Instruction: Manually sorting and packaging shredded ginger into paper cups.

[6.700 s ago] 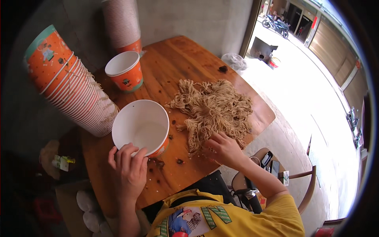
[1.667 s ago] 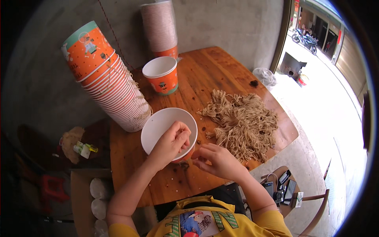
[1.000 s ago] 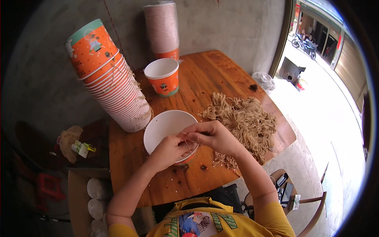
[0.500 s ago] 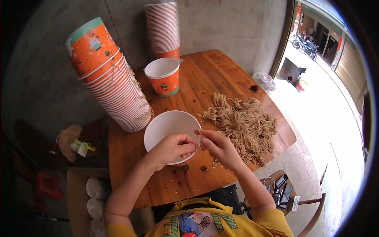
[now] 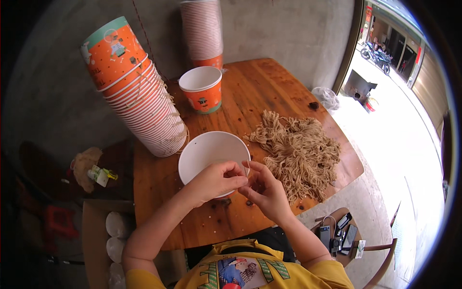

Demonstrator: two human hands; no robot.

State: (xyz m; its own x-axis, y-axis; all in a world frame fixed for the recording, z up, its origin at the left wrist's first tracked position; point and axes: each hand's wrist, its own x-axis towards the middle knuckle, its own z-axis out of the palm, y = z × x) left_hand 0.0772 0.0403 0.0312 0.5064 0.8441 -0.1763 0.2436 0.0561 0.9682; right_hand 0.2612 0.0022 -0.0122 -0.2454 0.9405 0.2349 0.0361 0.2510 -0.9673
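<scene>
A white-lined paper bucket (image 5: 204,153) stands mouth up at the middle of the wooden table. Over its near right rim, my left hand (image 5: 219,180) is closed with thumb and forefinger pinched together. My right hand (image 5: 264,190) faces it just outside the rim, its fingers curled and the fingertips close to those of the left. Something thin and pale may run between them, too fine to make out. To the right of my right hand lies a loose heap of beige cords (image 5: 301,156).
A tall leaning stack of orange buckets (image 5: 144,106), with cords hanging along it, rises at the left. Behind are another orange bucket (image 5: 202,91) and a wrapped bucket stack (image 5: 202,33). A cardboard box (image 5: 94,231) sits lower left; a chair (image 5: 344,236) holding small devices stands lower right.
My right hand's fingers have curled and spread slightly while staying by the rim. The left thumb and forefinger have shifted a little. The whole view has moved slightly.
</scene>
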